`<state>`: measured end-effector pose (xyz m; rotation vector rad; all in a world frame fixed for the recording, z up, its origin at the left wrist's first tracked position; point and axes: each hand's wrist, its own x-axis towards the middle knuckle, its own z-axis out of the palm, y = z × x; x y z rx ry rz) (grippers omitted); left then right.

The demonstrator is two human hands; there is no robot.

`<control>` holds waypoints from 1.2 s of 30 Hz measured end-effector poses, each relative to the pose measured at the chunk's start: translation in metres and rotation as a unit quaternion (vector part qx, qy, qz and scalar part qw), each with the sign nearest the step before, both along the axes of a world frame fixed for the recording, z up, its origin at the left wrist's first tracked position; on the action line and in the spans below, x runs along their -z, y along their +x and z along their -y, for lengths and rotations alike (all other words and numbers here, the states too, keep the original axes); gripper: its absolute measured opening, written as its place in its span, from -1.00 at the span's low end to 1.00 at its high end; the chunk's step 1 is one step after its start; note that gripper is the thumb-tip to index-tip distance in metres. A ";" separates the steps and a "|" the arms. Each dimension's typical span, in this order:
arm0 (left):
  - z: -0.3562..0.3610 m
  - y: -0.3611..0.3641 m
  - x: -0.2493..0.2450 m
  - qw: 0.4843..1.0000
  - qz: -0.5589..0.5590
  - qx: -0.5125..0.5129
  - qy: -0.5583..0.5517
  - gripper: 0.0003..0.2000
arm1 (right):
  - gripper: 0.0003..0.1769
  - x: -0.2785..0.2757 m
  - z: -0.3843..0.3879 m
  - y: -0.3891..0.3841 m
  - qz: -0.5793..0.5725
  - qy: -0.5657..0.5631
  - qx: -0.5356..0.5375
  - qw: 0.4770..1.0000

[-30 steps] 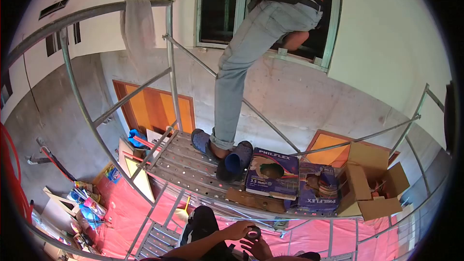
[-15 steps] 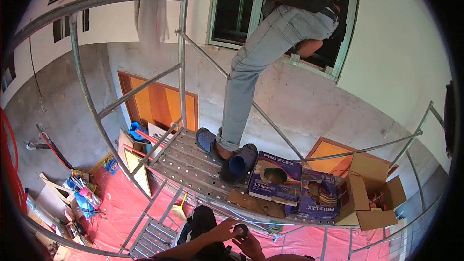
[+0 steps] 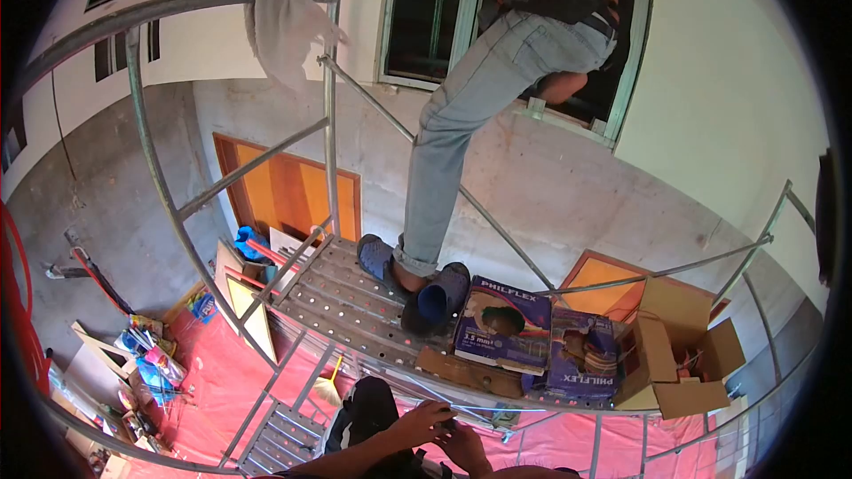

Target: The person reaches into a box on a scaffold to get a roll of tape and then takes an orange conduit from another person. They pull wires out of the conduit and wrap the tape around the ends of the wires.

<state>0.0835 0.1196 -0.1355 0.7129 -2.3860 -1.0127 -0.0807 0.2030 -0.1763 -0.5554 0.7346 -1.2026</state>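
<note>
My left hand (image 3: 421,425) and my right hand (image 3: 465,449) meet low in the view, above my dark-clad knee (image 3: 370,405). Between them is a small dark round thing (image 3: 446,425), much like a roll of black tape, mostly covered by my fingers. Both hands are closed around it, the left from above and the right from below. Just beyond them is the scaffold platform (image 3: 324,281) with a pale wire along its near edge.
A co-worker's leg (image 3: 441,155) stands on the platform, the body leaning into the window (image 3: 426,13). Philflex boxes (image 3: 501,324) and an opened cardboard box (image 3: 661,364) lie to the right. A cloth (image 3: 282,31) hangs on the rail. Pink sheeting (image 3: 213,372) covers the floor far below.
My fingers have closed further over the dark round thing, hiding more of it. The cloth on the rail has swung out to the right. The co-worker's stance looks the same.
</note>
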 end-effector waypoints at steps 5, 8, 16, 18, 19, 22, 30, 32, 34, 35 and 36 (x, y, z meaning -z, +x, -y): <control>0.007 0.001 -0.020 0.999 -0.046 0.003 0.007 -0.62 | -0.63 -0.021 0.005 0.000 0.081 0.061 0.023 0.995; 0.006 0.002 -0.023 0.994 -0.073 -0.044 -0.069 -0.68 | -0.67 -0.047 0.007 0.007 0.057 0.030 0.042 0.997; 0.012 0.005 -0.051 0.987 -0.148 -0.069 0.008 -0.81 | -0.58 -0.056 0.012 0.015 -0.087 0.049 0.060 0.993; 0.017 0.008 -0.057 0.991 -0.125 -0.042 0.028 -0.81 | -0.54 -0.055 0.013 0.015 -0.123 0.057 0.044 0.990; 0.019 0.009 -0.060 0.993 -0.105 -0.038 0.031 -0.83 | -0.53 -0.056 0.013 0.016 -0.130 0.049 0.043 0.989; 0.018 0.010 -0.075 0.997 -0.061 -0.037 0.043 -0.86 | -0.52 -0.058 0.013 0.017 -0.144 0.024 0.044 0.988; 0.021 0.009 -0.073 0.988 -0.090 -0.092 0.085 -0.82 | -0.53 -0.051 0.010 0.017 -0.129 0.005 0.076 0.989; 0.021 0.009 -0.072 0.986 -0.097 -0.099 0.098 -0.83 | -0.55 -0.051 0.010 0.017 -0.123 0.004 0.082 0.989; 0.021 0.010 -0.076 0.983 -0.102 -0.106 0.109 -0.84 | -0.57 -0.051 0.009 0.018 -0.119 -0.004 0.088 0.989; 0.021 0.011 -0.078 0.982 -0.103 -0.111 0.113 -0.84 | -0.58 -0.050 0.008 0.018 -0.118 -0.011 0.092 0.989; 0.021 0.011 -0.080 0.981 -0.105 -0.115 0.118 -0.84 | -0.59 -0.050 0.006 0.018 -0.118 -0.018 0.095 0.988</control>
